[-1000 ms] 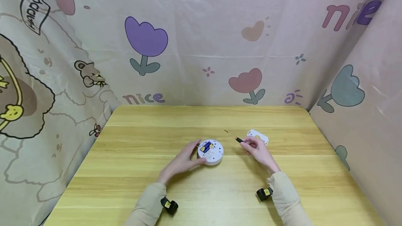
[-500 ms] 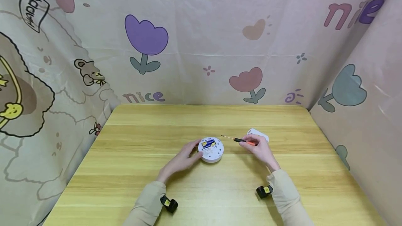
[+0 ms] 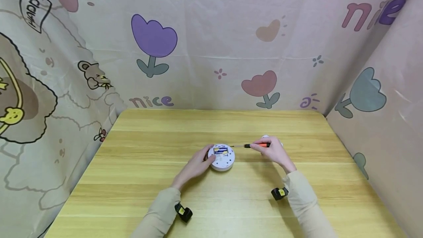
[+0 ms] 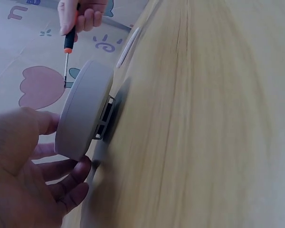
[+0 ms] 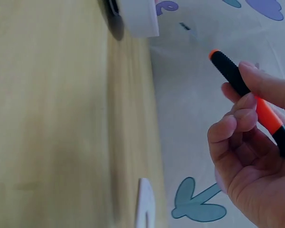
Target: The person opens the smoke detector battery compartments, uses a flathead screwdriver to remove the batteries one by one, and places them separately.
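A round white smoke alarm (image 3: 226,162), its face with a blue and yellow battery (image 3: 220,151) turned up, is held by my left hand (image 3: 197,163). The thumb lies over the near left edge of that face, and in the left wrist view the fingers (image 4: 69,183) reach around its side and below. Between thumb and fingers my right hand (image 3: 275,152) pinches a screwdriver (image 5: 230,71) by its black and orange handle. Its thin shaft points left, the tip close over the alarm's far right rim.
A flat white plate (image 4: 128,47) lies on the wooden table (image 3: 165,124), mostly behind my right hand in the head view. Printed curtains (image 3: 211,28) enclose the back and both sides. Black wrist cameras (image 3: 279,193) hang at both sleeves.
The screwdriver has swung from slanting up to nearly level, and its tip has moved left and down to the alarm's rim. My left hand has turned the alarm slightly, its thumb shifting onto the face.
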`<state>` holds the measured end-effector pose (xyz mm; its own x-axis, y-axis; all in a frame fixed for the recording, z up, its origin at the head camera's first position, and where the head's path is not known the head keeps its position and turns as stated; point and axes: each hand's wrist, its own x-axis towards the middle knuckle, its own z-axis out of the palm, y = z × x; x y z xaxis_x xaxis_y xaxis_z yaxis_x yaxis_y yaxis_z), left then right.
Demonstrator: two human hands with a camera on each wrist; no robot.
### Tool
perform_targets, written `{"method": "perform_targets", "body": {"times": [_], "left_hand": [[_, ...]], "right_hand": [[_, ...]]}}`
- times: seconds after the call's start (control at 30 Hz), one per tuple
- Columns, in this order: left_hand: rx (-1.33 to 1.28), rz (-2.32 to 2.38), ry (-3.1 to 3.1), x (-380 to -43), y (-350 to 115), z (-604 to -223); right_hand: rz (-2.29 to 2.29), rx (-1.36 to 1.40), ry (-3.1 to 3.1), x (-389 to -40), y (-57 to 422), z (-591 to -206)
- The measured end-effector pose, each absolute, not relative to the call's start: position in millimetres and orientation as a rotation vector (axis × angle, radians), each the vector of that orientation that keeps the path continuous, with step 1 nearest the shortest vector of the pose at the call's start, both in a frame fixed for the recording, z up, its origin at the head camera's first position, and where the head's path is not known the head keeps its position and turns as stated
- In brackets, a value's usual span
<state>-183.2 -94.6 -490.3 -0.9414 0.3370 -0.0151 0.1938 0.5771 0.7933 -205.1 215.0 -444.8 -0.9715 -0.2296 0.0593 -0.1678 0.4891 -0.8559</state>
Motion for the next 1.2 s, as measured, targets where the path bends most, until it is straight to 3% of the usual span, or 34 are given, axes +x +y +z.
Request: {"method": "perform_targets", "body": {"times": [1.2], "left_hand": [[0.351,1.379,2.722,-193.7,-83.7,-490.4]], "right_hand": [[-1.083,-0.715,2.863,-213.9,177.8,-407.9]]}}
